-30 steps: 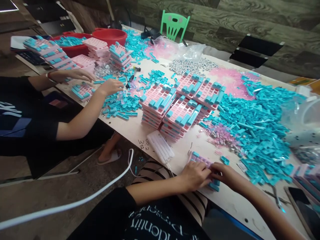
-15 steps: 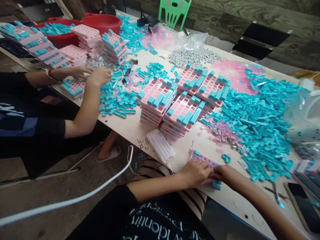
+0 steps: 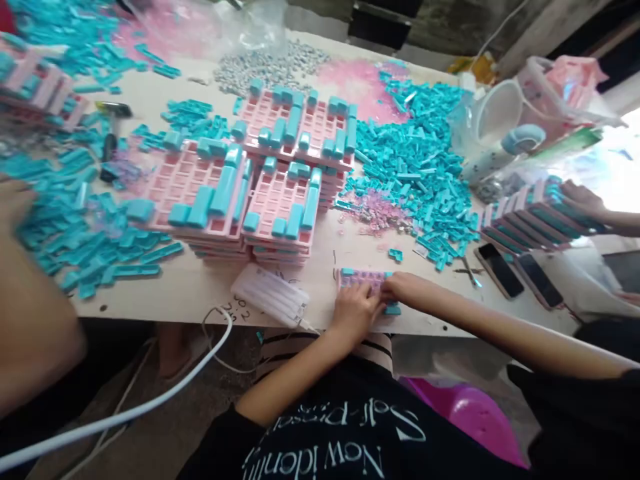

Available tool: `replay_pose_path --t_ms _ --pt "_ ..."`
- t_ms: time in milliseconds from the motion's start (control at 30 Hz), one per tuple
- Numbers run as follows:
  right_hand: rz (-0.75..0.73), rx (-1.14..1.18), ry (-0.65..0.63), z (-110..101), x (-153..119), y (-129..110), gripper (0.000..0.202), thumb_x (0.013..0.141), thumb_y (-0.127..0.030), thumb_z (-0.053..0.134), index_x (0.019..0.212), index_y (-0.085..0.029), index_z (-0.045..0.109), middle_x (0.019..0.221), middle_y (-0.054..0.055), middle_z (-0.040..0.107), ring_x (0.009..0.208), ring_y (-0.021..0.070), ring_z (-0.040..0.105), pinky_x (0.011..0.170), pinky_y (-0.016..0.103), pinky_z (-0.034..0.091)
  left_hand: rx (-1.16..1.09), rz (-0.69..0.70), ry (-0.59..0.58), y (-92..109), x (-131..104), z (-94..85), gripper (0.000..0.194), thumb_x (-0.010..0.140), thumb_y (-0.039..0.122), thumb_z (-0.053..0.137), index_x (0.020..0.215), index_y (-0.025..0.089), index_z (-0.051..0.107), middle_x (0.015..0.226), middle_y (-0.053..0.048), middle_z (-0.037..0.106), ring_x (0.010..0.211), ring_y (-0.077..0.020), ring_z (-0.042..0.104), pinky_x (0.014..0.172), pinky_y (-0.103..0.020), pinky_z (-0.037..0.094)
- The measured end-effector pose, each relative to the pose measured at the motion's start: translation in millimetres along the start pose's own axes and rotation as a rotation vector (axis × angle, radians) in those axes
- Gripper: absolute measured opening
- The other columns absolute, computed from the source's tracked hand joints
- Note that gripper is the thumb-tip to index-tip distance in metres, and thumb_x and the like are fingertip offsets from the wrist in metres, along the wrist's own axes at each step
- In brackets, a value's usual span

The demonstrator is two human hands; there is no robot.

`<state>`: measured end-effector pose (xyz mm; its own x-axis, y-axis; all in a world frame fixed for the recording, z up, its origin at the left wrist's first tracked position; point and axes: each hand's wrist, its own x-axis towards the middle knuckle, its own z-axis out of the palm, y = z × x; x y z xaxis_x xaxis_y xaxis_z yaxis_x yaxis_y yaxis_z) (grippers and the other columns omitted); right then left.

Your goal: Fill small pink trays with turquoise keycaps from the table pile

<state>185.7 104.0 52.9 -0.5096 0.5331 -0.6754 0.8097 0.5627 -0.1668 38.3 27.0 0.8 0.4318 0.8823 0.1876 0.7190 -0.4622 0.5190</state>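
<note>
On the table near the front edge lies a small pink plastic grid frame (image 3: 366, 275) with turquoise key-like blocks at its corners. My left hand (image 3: 356, 308) lies over its left and near part, fingers bent against it. My right hand (image 3: 397, 288) reaches in from the right and presses its pinched fingertips to the frame's right side; whatever they pinch is hidden. A turquoise block (image 3: 393, 310) shows just below the right hand. One loose turquoise piece (image 3: 395, 255) lies beyond the frame.
Stacked pink frames with turquoise blocks (image 3: 283, 207) stand left of centre. A white power bank (image 3: 270, 293) with a cable lies before them. Turquoise blocks (image 3: 420, 173) are heaped at the back right, near phones (image 3: 500, 270). Co-workers' arms (image 3: 35, 320) show at both sides.
The view has swung to the right, bringing another person's hand, a second phone and a magenta basin into sight. Both my hands stay on the pink frame.
</note>
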Motion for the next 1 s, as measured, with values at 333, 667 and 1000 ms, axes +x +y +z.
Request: replay_pose_path --t_ms 333,667,1000 --pt "0.178 0.093 -0.008 -3 -4 -8 0.023 0.078 -0.025 0.055 0.064 -0.012 0.067 0.059 0.007 0.061 0.055 0.0131 0.051 0.050 0.024 0.027 0.105 0.003 -0.027 2 2 1.1 0.025 0.088 0.038 0.048 0.100 0.023 0.064 0.084 -0.006 0.057 0.079 -0.0196 0.051 0.063 -0.032 0.034" --pt "0.379 0.581 0.845 -4 -5 95 0.030 0.077 -0.040 0.057 0.087 -0.014 0.066 0.075 0.007 0.061 0.065 0.0158 0.054 0.064 0.028 0.041 0.074 -0.035 0.071 0 -6 -2.9 0.031 0.088 0.043 0.045 0.105 0.027 0.066 0.082 -0.007 0.057 0.073 -0.0185 0.050 0.065 -0.031 0.038" --pt "0.326 0.394 1.081 13 34 122 0.015 0.075 -0.027 0.061 0.074 -0.014 0.067 0.081 0.010 0.059 0.082 0.0235 0.055 0.076 0.037 0.044 -0.658 -0.331 0.195 8 3 -36.4 0.023 0.082 0.019 0.049 0.098 0.014 0.065 0.085 -0.006 0.059 0.078 -0.0144 0.052 0.072 -0.027 0.042"
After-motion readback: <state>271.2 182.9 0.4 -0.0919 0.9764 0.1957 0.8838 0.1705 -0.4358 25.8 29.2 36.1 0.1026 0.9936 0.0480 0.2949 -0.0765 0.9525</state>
